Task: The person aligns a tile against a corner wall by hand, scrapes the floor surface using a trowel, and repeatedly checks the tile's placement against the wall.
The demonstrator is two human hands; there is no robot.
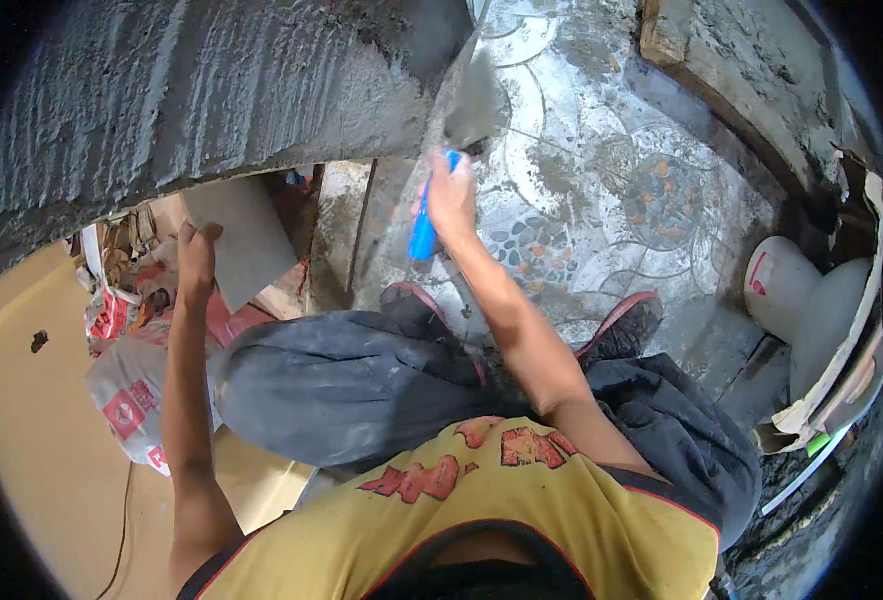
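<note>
My right hand [449, 200] is closed round the blue handle [423, 232] of a trowel, whose blurred grey blade [471, 100] is raised beside the rough grey mortar surface [221, 80]; whether it touches is unclear. At the left, below that surface, my left hand [198, 255] is closed on the edge of a flat, pale grey square board [246, 240], thumb uppermost. Crumpled paper and plastic bags [126, 400] lie just below the board.
A patterned, dirty tile floor [591, 120] is under my shoes [621, 325]. At the right are a white ceramic fixture [781, 280], torn cardboard [866, 200] and a mortar-stained ledge [721, 60]. A cream basin-like surface [31, 420] with a dark cord fills the lower left.
</note>
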